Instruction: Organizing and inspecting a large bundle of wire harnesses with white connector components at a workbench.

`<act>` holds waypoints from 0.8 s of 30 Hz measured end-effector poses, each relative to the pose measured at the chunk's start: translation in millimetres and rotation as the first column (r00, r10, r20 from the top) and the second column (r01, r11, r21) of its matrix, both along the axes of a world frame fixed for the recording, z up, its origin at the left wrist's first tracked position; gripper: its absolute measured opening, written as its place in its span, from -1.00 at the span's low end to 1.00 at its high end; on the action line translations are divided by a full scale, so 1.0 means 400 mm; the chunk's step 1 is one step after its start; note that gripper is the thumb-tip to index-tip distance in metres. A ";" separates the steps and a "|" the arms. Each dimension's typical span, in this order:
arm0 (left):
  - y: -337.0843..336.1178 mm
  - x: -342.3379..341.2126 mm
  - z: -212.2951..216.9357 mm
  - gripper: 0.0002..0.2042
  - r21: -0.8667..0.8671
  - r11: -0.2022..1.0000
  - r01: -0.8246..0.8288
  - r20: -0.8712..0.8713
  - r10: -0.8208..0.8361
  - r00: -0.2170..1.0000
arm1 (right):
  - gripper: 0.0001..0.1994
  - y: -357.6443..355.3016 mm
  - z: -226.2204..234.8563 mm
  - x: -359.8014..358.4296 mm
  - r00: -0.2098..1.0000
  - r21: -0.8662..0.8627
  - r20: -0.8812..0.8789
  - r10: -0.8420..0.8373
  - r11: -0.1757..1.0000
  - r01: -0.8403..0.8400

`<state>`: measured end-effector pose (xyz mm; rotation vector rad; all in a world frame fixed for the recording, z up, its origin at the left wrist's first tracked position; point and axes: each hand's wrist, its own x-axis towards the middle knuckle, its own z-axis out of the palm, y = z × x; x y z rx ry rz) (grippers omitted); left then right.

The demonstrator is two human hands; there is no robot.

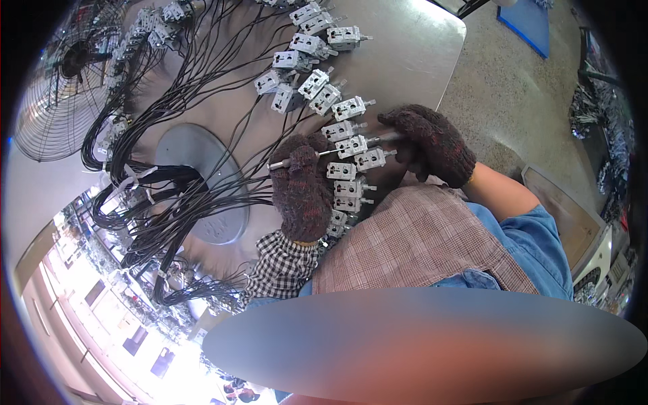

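Both my hands wear dark knitted gloves. My left hand (pixel 300 185) is closed around a thin grey rod with a narrow metal tip (pixel 290 163); the tip points right, to the small metal connector blocks. My right hand (pixel 432 145) curls at the far end of one grey connector block (pixel 352 146), where a slim metal piece (pixel 390 137) runs in between thumb and fingers. Several similar blocks (pixel 341 171) lie in a curved row between my hands and down toward my apron. Black cables (pixel 229 192) run leftward from the row, passing partly under my left hand.
More connector blocks (pixel 307 44) lie at the far side of the metal table (pixel 418 47). Tied black cable bundles (pixel 125 158) fill the left, over a round grey disc (pixel 223 226). A wire-caged fan (pixel 74 64) stands far left. A brown-edged panel (pixel 560 209) is at right.
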<state>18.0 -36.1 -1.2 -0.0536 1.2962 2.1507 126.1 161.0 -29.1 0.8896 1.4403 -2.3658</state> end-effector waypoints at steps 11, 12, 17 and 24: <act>-0.021 0.000 -0.019 -0.77 0.066 0.998 -0.003 0.029 0.001 1.000 | -0.62 0.002 0.014 -0.009 0.997 -0.043 0.068 0.020 0.999 -0.017; -0.024 -0.001 -0.019 -0.73 0.141 0.989 0.035 0.048 -0.043 0.998 | -0.61 0.003 0.011 -0.006 0.999 -0.068 0.034 -0.002 0.998 0.004; -0.025 -0.003 -0.022 -0.75 0.120 0.993 0.024 0.063 -0.031 0.998 | -0.59 -0.001 0.012 0.000 0.996 -0.152 -0.016 -0.086 0.985 0.083; 0.007 -0.009 0.009 -0.78 0.124 0.990 0.070 0.070 -0.079 0.994 | -0.56 0.010 0.007 -0.001 1.000 -0.060 0.009 0.009 0.998 -0.008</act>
